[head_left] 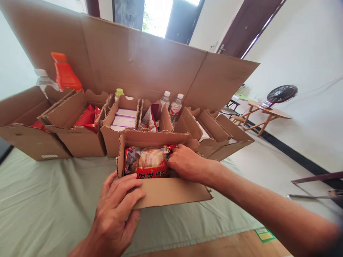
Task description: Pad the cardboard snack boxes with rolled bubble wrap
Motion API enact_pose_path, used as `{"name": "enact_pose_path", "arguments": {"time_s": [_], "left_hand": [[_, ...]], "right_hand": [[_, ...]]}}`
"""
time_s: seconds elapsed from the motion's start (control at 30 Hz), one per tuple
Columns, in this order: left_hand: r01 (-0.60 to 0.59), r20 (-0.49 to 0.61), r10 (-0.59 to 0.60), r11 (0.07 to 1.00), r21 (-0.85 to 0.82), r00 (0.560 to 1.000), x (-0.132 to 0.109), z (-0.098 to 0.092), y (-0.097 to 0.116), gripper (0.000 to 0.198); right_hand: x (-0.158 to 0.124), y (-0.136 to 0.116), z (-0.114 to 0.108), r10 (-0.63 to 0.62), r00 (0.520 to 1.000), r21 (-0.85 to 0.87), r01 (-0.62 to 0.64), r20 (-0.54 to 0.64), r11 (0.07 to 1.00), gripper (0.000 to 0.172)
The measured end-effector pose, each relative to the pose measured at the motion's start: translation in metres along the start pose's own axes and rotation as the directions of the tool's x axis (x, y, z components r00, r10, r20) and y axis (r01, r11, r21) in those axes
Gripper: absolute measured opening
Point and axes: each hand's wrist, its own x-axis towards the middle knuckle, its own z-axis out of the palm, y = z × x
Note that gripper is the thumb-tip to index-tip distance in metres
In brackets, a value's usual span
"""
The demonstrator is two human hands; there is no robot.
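Head view: the left hand (118, 205) is grasping the open box (174, 192) by its near edge, while the right hand (184, 162) is gripping the snack bag's (148, 160) end inside, hard pulling possibly tearing it.

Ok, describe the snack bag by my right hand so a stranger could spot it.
Start at the tall cardboard panel, then the row of boxes before it. Nearest you is one more open box, and the bag lies inside. Unlike the red packs further left, it has a see-through middle above big dark lettering.
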Motion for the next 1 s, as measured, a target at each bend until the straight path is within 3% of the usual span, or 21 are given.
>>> {"name": "enact_pose_path", "arguments": {"time_s": [0.13, 0.2, 0.23, 0.3, 0.37, 0.43, 0.47, 0.5, 0.57, 0.63, 0.7, 0.77, 0.87, 1.0], "left_hand": [[0.012, -0.005, -0.012, 1.000, -0.007, 1.000, 0.005, 0.000, 0.002, 0.030], [0.010, -0.052, -0.011, 1.000, -0.022, 0.999, 0.007, -0.001, 0.004, 0.034], [0.009, -0.097, -0.012, 0.999, -0.032, 0.995, 0.007, -0.003, 0.005, 0.038], [0.030, -0.210, -0.042, 0.998, -0.056, 0.977, 0.003, -0.006, 0.007, 0.053], [0.106, -0.291, -0.125, 0.991, -0.078, 0.948, -0.006, -0.009, 0.006, 0.066], [0.257, -0.272, -0.274, 0.962, -0.098, 0.923, -0.017, -0.010, 0.003, 0.067], [0.349, -0.229, -0.367, 0.930, -0.114, 0.902, -0.022, -0.009, 0.000, 0.064], [0.444, -0.166, -0.463, 0.885, -0.138, 0.871, -0.026, -0.007, -0.002, 0.063], [0.592, -0.035, -0.613, 0.775, -0.220, 0.789, -0.028, 0.002, -0.007, 0.065], [0.652, 0.064, -0.674, 0.681, -0.333, 0.736, -0.024, 0.015, -0.011, 0.071], [0.645, 0.125, -0.670, 0.623, -0.441, 0.732, -0.018, 0.030, -0.013, 0.073], [0.632, 0.152, -0.658, 0.592, -0.500, 0.737, -0.013, 0.038, -0.012, 0.073], [0.630, 0.108, -0.677, 0.597, -0.497, 0.728, -0.013, 0.031, -0.002, 0.070], [0.553, 0.019, -0.623, 0.679, -0.482, 0.782, -0.006, -0.016, 0.034, 0.056]], "right_hand": [[-0.006, 0.009, 0.007, -0.009, 0.999, 0.105, 0.013, -0.032, 0.994, 0.020], [-0.026, 0.016, 0.006, 0.020, 0.979, 0.209, 0.024, -0.205, 0.978, 0.019], [-0.039, 0.019, 0.005, 0.062, 0.945, 0.264, 0.027, -0.323, 0.964, 0.019], [-0.069, 0.019, 0.006, 0.186, 0.821, 0.347, 0.016, -0.540, 0.938, 0.018], [-0.099, 0.014, 0.016, 0.338, 0.662, 0.423, -0.034, -0.669, 0.906, 0.018], [-0.122, 0.004, 0.038, 0.494, 0.513, 0.526, -0.094, -0.702, 0.845, 0.014], [-0.130, -0.002, 0.052, 0.571, 0.463, 0.595, -0.110, -0.678, 0.796, 0.012], [-0.133, -0.008, 0.067, 0.642, 0.444, 0.671, -0.114, -0.625, 0.732, 0.014], [-0.127, -0.021, 0.097, 0.744, 0.480, 0.814, -0.097, -0.466, 0.572, 0.028], [-0.107, -0.034, 0.120, 0.776, 0.542, 0.908, -0.054, -0.322, 0.415, 0.047], [-0.080, -0.047, 0.133, 0.763, 0.588, 0.950, 0.026, -0.267, 0.312, 0.056], [-0.058, -0.059, 0.135, 0.753, 0.601, 0.961, 0.101, -0.266, 0.258, 0.053], [-0.050, -0.075, 0.121, 0.770, 0.576, 0.961, 0.149, -0.275, 0.232, 0.044], [-0.087, -0.082, 0.082, 0.805, 0.490, 0.943, 0.176, -0.334, 0.284, 0.029]]}}
